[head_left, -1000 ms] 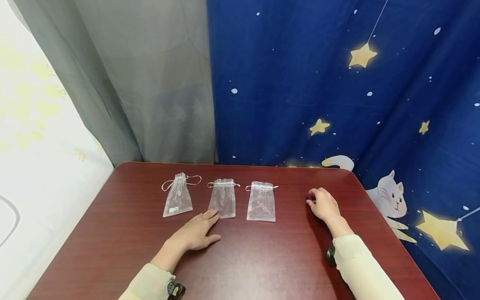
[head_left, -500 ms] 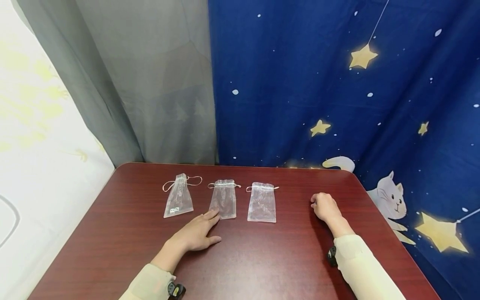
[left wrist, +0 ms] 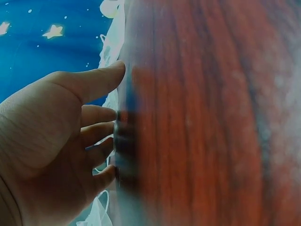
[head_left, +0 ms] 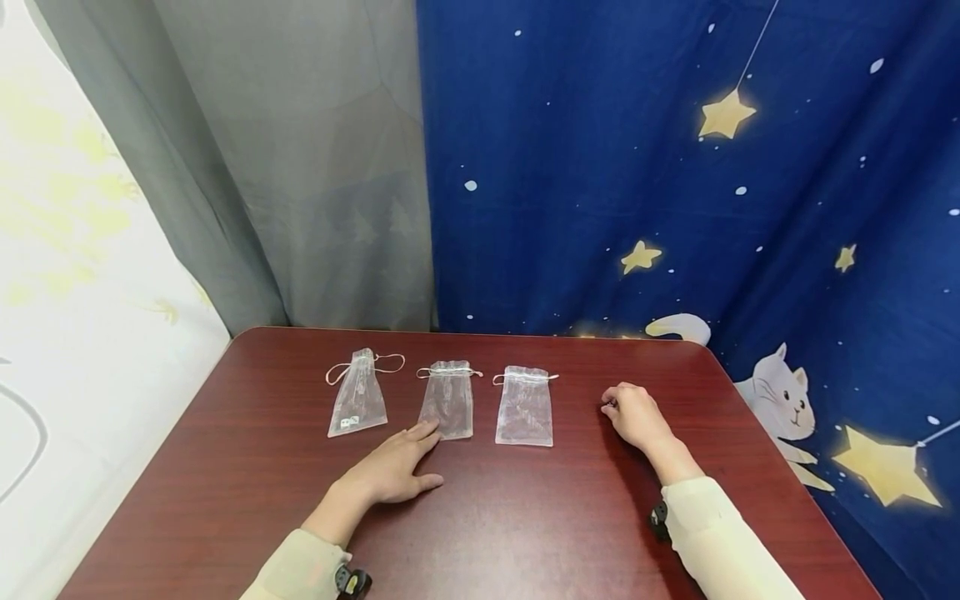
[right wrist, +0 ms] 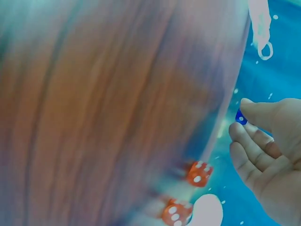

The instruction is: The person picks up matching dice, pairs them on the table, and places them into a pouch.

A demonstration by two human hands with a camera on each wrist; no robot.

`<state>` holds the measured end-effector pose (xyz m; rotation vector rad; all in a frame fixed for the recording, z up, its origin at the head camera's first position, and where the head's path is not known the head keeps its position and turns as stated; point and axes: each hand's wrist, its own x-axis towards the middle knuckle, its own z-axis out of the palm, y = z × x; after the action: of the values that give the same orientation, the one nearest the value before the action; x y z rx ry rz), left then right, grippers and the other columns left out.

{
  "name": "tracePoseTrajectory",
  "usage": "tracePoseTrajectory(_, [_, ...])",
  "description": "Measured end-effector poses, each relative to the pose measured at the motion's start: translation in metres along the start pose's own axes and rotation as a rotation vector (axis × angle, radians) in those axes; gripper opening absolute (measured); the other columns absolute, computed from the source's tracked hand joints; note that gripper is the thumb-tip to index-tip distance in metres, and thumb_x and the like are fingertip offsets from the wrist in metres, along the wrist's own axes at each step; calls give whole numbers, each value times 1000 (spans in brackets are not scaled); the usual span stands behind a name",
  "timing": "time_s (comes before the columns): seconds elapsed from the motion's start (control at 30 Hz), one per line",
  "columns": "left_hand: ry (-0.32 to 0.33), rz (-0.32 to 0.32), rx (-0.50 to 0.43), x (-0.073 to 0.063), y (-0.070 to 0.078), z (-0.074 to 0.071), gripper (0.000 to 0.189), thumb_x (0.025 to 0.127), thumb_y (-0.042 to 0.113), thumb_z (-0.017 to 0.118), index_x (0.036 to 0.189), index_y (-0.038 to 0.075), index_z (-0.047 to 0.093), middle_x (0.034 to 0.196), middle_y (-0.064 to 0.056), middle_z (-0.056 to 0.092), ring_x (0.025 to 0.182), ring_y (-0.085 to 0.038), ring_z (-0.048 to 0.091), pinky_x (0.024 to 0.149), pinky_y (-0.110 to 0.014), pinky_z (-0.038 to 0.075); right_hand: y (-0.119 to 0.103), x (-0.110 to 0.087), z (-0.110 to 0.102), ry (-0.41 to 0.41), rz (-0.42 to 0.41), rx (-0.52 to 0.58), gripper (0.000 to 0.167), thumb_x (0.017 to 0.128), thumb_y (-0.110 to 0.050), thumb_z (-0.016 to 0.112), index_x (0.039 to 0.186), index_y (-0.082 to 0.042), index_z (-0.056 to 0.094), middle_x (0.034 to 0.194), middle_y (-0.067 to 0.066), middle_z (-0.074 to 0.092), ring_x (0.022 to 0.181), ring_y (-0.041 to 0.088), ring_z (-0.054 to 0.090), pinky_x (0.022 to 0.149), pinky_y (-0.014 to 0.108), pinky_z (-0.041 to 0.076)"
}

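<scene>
My right hand (head_left: 637, 419) pinches a small blue die (right wrist: 241, 117) between thumb and fingers, low over the right part of the table. Two orange dice (right wrist: 199, 173) with white pips show near that hand in the right wrist view. My left hand (head_left: 384, 471) lies with fingers extended, its fingertips on the lower left corner of the middle organza drawstring bag (head_left: 450, 392). To its right lies a second flat bag (head_left: 523, 408). The left bag (head_left: 360, 392) has its neck gathered and its cords spread; small white dice (head_left: 349, 422) show through its bottom.
All of this lies on a dark red wood-grain table (head_left: 517, 517). Its far edge meets a grey curtain (head_left: 322, 208) and a blue star-patterned curtain (head_left: 540, 208). A pale wall or curtain (head_left: 82, 333) stands at the left.
My right hand's fingers have closed on the blue die, and the hand has then moved left towards the bags. The left hand and the bags stay in place.
</scene>
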<state>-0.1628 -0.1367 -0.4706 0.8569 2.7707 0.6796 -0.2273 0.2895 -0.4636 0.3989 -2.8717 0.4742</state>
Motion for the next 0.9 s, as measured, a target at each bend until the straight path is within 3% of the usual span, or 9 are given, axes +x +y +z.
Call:
tracePoseTrajectory(0.47, [-4,-2,1,0,-1,1,68,92,31,74,143,-7,51,157,-21,38,146,-39,34,117,-55,29,-41,2,-5,73,-134,60,8,83,-1,79,90,-3,74,85,5,67,73,20,62,72,44,54])
tracePoseTrajectory(0.9, [-1,5,-1,0,-2,3,68,93,31,74,144,-7,50,158,-21,38,147,-39,33,118,-55,28,-89,3,-8,81,-265,154,12,81,0,81,91,-3,75,85,4,68,70,18,60,67,37,52])
